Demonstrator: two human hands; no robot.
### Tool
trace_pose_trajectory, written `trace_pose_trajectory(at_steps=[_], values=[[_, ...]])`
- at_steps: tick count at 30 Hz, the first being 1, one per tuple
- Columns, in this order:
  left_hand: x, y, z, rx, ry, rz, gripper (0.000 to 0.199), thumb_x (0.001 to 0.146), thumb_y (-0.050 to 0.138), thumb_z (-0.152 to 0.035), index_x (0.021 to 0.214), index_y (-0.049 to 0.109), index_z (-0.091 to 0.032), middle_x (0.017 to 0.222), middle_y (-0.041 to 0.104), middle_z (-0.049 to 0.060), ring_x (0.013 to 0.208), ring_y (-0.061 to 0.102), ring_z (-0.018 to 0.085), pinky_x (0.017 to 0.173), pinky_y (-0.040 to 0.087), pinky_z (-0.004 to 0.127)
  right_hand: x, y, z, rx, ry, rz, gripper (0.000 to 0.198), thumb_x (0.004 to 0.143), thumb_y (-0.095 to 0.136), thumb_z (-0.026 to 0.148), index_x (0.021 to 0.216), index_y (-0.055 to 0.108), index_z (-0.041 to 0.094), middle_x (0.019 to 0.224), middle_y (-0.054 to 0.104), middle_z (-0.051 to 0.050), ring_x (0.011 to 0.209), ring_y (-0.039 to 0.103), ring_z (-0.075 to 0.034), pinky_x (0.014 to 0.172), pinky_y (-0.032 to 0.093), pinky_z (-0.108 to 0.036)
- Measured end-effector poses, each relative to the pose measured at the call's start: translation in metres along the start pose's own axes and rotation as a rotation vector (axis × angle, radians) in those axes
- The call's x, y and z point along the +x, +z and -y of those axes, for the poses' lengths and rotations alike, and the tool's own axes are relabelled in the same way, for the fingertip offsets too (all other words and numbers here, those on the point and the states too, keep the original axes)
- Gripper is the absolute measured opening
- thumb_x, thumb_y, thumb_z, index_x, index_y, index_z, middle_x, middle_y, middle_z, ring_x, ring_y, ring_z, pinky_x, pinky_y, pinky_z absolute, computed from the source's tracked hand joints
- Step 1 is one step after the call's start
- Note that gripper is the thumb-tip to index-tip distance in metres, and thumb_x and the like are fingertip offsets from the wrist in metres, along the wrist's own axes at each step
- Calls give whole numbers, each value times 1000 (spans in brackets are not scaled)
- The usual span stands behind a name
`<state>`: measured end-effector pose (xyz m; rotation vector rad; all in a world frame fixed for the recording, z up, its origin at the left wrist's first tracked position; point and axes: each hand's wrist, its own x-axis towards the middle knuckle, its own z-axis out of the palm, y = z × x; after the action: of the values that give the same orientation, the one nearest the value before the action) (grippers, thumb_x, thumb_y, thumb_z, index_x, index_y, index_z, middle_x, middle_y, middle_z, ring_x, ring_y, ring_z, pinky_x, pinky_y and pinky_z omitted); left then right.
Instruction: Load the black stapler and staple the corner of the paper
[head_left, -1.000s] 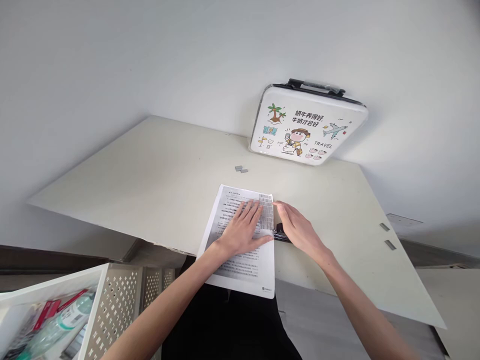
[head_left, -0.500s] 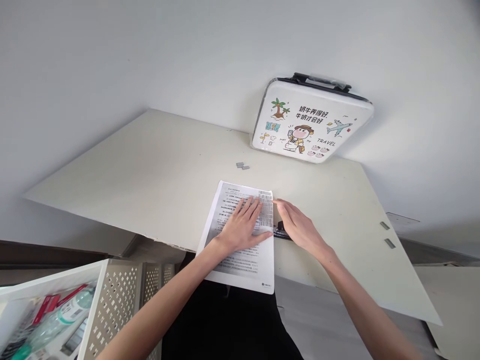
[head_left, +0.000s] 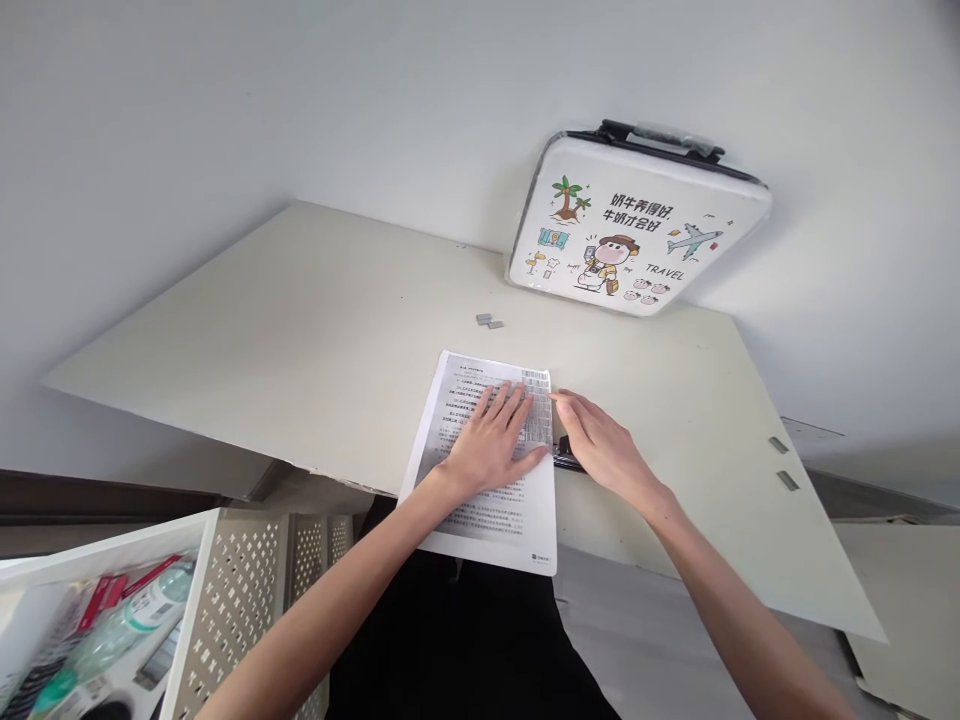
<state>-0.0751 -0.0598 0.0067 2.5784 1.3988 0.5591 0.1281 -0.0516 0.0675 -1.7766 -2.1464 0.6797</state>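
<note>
Desk [head_left: 262,330]: paper [head_left: 501,520] at six o'clock

It is pressed by the open left hand [head_left: 491,440]. At the paper's three o'clock, a black tool [head_left: 568,461] is partly hidden by the bent right hand [head_left: 606,455]; its grip can't be told.

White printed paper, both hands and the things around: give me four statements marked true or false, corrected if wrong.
1. The left hand lies flat on the white printed paper. True.
2. The right hand covers the paper's middle. False: it is at the paper's right edge, by a partly hidden glossy black object.
3. The white rectangular cartoon-printed case stands beyond the paper. True.
4. All small grey bars lie together. False: two lie beyond the paper, two by the off-white table's right edge.
</note>
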Motion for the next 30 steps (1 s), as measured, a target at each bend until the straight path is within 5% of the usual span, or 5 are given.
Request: trace_pose_trajectory(at_steps=[7,30], values=[[0,-1,0,6,7,14,69,112,27,-53,164,33,-9,172,31,16,163,15,32,134,8,53,1,0,1,-6,14,22,60,110,17,58,146,59,33,159,55,-2,149,48,-29,121,42,-54],[-2,4,0,77,19,-1,69,112,26,-52,164,33,-7,172,30,14,163,14,30,134,10,51,1,-1,4,-101,2,20,55,111,17,52,143,58,36,157,57,2,147,51,-25,117,47,-52]])
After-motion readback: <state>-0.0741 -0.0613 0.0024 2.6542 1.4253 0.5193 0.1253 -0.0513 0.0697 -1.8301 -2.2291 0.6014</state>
